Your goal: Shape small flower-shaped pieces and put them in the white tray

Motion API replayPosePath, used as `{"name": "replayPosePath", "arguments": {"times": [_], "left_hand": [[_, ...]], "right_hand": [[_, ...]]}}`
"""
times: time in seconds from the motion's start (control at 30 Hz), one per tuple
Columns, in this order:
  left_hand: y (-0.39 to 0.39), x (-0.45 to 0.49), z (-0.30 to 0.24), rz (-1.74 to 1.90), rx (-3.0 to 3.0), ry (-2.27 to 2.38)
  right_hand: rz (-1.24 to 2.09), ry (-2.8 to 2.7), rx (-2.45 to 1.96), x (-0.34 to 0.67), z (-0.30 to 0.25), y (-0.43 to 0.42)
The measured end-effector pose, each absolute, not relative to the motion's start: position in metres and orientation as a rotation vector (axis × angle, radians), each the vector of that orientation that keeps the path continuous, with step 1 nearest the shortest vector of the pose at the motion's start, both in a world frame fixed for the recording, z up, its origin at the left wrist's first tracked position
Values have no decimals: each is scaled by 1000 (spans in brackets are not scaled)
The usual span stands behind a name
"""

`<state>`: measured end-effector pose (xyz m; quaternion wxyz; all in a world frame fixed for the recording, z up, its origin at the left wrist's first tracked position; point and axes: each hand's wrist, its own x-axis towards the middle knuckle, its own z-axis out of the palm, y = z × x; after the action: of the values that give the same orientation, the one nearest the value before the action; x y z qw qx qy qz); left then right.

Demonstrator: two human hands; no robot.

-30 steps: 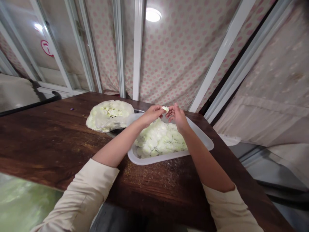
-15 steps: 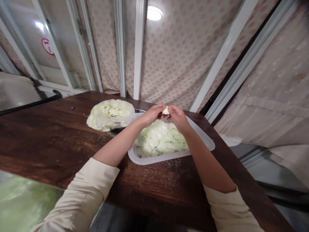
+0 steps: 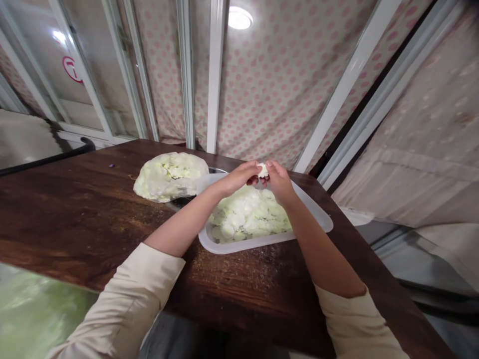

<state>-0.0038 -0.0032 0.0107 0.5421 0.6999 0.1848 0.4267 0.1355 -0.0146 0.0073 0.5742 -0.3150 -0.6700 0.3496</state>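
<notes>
My left hand (image 3: 245, 175) and my right hand (image 3: 279, 179) meet above the far part of a white plastic tray (image 3: 239, 248). Between the fingertips of both is a small white ruffled piece (image 3: 263, 171), pinched from either side; its exact kind is hard to make out. A heap of similar white and pale green pieces (image 3: 250, 212) fills much of the tray below. Left of the tray, a clear plastic bag (image 3: 153, 182) lies open at the top, with more pale pieces (image 3: 175, 169) inside.
The dark wooden table (image 3: 93, 214) carries scattered crumbs near the tray. A dark flat object (image 3: 182, 202) lies partly under the bag. At lower left is a blurred pale green plastic bag (image 3: 33, 314). Glass panels with a dotted curtain (image 3: 269, 89) stand behind the table.
Both hands have shifted very slightly right. The small white piece shows more openly between the fingers and appears turned. Tray and bag stay put.
</notes>
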Motion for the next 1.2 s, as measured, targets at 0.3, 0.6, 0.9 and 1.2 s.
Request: {"name": "replayPosePath", "arguments": {"times": [0.3,0.6,0.9,1.2], "left_hand": [[-2,-3,13,1108,1642,540],[-9,-3,16,1087,1723,480],[-1,-3,11,1139,1660,614],[0,-4,10,1333,1669,625]], "right_hand": [[964,-1625,-790,134,8,-19],[887,-1529,-856,134,8,-15],[956,-1446,-826,137,11,-16],[1326,-1521,-749,137,17,-25]]}}
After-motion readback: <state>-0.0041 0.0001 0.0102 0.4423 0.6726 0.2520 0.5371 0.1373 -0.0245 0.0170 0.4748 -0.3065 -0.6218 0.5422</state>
